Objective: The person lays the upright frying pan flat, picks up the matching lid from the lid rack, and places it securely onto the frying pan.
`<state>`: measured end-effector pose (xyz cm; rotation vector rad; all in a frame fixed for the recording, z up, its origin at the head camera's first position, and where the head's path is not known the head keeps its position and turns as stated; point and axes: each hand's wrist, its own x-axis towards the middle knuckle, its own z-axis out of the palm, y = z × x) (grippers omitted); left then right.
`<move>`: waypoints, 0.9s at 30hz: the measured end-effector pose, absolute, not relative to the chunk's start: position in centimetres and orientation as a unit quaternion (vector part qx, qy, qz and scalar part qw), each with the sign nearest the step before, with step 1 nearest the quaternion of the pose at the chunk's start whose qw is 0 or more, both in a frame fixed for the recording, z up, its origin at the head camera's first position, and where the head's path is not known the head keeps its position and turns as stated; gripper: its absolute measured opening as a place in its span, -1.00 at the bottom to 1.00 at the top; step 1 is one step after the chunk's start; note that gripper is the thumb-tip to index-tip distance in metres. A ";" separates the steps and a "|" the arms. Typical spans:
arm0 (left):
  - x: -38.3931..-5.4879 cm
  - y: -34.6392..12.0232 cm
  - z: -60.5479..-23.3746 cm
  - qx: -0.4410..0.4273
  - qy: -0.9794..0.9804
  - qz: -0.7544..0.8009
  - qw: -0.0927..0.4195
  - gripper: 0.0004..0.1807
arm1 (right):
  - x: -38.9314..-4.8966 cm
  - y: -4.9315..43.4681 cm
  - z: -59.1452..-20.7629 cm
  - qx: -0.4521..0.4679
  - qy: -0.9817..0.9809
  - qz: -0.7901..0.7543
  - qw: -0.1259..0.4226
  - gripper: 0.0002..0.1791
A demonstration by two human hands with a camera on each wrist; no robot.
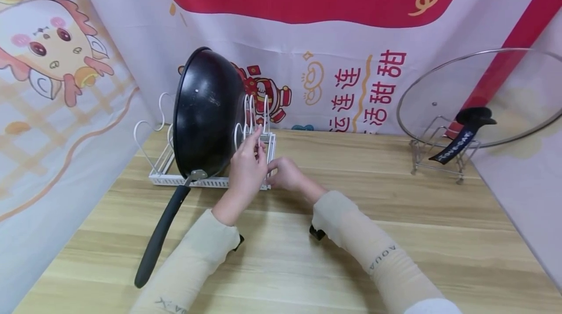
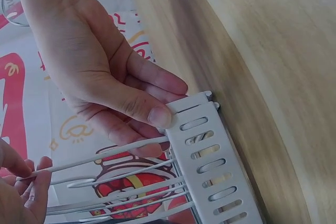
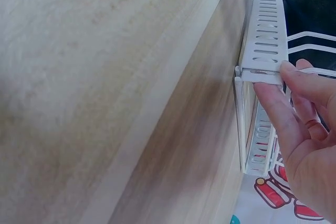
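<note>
A white metal pan rack (image 1: 215, 183) with slotted rails and upright wire dividers stands on the table. In it a black wok (image 1: 208, 114) rests on its side, its dark handle (image 1: 160, 236) sticking out toward the front left. My left hand (image 1: 247, 170) pinches a white wire divider (image 2: 105, 154) near the rack's right end between thumb and fingers. At the front right corner my right hand (image 1: 286, 173) grips the rack's end, thumb on the slotted front rail (image 3: 269, 38) and fingers around its edge. The wok hides part of the rack.
At the right, a large glass lid (image 1: 432, 85) with a black handle (image 1: 456, 143) leans upright in a small wire stand (image 1: 460, 175). Behind the wooden table (image 1: 281, 255) hangs a printed cloth (image 1: 272, 36), with more cloth along the left side.
</note>
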<state>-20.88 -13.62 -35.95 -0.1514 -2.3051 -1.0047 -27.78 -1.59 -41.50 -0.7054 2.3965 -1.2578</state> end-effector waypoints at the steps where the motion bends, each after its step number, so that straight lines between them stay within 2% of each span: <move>1: -20.9 -13.6 -35.9 -0.057 -0.872 -0.379 0.306 -0.52 | -27.8 -1.5 -41.5 -0.248 0.844 -0.444 0.169 -0.74; 11: -21.0 -13.0 -35.7 -0.052 -0.874 -0.389 0.285 -0.50 | -28.0 -1.1 -41.5 -0.236 0.848 -0.442 0.171 -0.73; 27: -21.0 -13.0 -35.9 -0.060 -0.874 -0.382 0.295 -0.50 | -28.1 -1.0 -41.7 -0.237 0.851 -0.439 0.166 -0.75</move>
